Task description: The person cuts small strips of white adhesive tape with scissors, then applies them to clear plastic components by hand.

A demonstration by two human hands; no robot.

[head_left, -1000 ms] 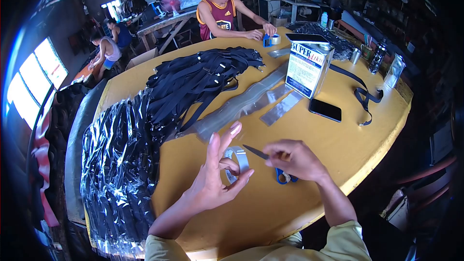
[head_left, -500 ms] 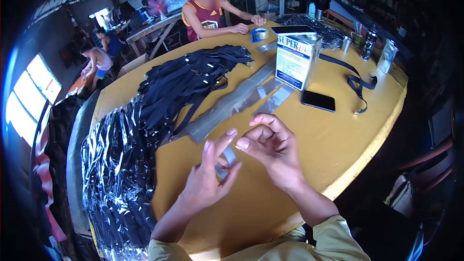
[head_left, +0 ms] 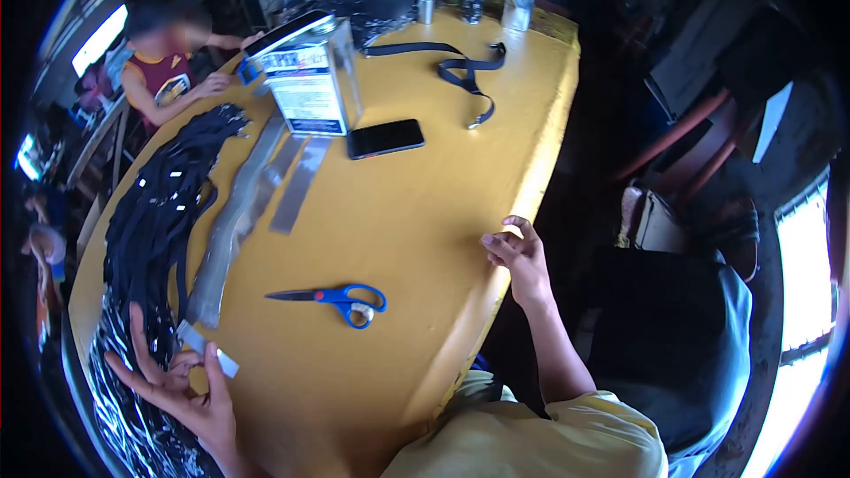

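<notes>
Over the lower left of the table, my left hand (head_left: 199,398) has its thumb and a bent finger closed on a short translucent strip (head_left: 227,364), its other fingers spread. Just behind it lies a bundle of shiny plastic-wrapped black straps (head_left: 133,389). Away to the right, by the table edge, my right hand (head_left: 522,265) has its thumb pressed to curled fingers; anything between them is too small to make out. Blue-handled scissors (head_left: 341,299) lie on the table between the two hands, blades pointing left. Long clear plastic strips (head_left: 232,235) run up the table beyond my left hand.
On the yellow table (head_left: 425,239) are a rectangular tin (head_left: 305,93) with a phone on top, another black phone (head_left: 386,138), and a black strap (head_left: 460,71). Loose black straps (head_left: 155,212) lie left. A person (head_left: 164,80) sits across the far left side.
My hands have parted: the left went down and left with the strip, the right toward the table's right edge. The view has turned right, and the scissors now show.
</notes>
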